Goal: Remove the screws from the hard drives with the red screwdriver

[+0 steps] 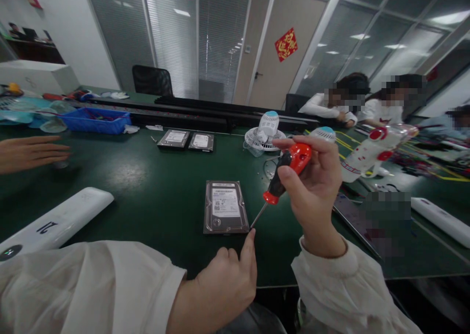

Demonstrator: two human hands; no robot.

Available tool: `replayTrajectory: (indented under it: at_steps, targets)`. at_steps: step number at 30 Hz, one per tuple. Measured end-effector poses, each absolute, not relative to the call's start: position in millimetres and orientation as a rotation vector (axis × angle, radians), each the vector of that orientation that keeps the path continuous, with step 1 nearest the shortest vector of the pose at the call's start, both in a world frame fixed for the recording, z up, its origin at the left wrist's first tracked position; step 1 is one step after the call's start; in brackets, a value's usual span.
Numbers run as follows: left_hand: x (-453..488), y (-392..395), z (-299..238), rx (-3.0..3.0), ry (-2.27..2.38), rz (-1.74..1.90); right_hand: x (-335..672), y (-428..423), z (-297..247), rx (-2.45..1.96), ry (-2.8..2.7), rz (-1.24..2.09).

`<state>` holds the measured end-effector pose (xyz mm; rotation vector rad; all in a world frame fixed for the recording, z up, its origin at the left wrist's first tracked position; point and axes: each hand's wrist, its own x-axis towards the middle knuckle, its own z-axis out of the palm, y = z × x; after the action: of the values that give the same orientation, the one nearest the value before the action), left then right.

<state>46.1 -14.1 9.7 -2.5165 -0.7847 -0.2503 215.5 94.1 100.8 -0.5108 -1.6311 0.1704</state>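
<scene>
A hard drive [225,206] lies flat on the green table [147,187] in front of me, label up. My right hand [312,182] is closed around the red and black handle of a screwdriver [284,177], whose tip points down at the drive's near right corner. My left hand [227,275] rests at the table's near edge, curled, with the thumb stretched up to the screwdriver's tip by that corner.
Two more hard drives [187,140] lie farther back, next to a small white fan [265,133]. A blue bin [96,120] stands at far left. White devices lie at left [55,221] and right [440,219]. Another person's hand [29,153] reaches in from the left. Other people sit at back right.
</scene>
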Motion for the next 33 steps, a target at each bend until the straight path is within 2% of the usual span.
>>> replayTrajectory:
  at_steps: [5, 11, 17, 24, 30, 33]
  targets:
    - [46.7, -14.5, 12.7, -2.516, -0.78, -0.272, 216.8, 92.5, 99.5, -0.6, -1.634, 0.098]
    - [47.3, -13.7, 11.4, -2.515, -0.785, -0.288, 217.5, 97.9, 94.5, -0.494, -1.631, 0.278]
    - [46.3, -13.9, 14.6, -2.512, -0.776, -0.271, 219.4, 96.9, 98.2, -0.554, -1.669, 0.041]
    - [45.7, -14.3, 10.7, -2.526, -0.78, -0.273, 219.4, 98.0, 94.1, -0.492, -1.65, 0.265]
    - [46.5, -13.8, 10.1, -2.516, -0.796, -0.289, 216.8, 96.1, 98.5, -0.532, -1.63, 0.094]
    - [46.2, -13.8, 11.1, -2.517, -0.791, -0.304, 217.2, 95.3, 97.6, -0.551, -1.626, 0.152]
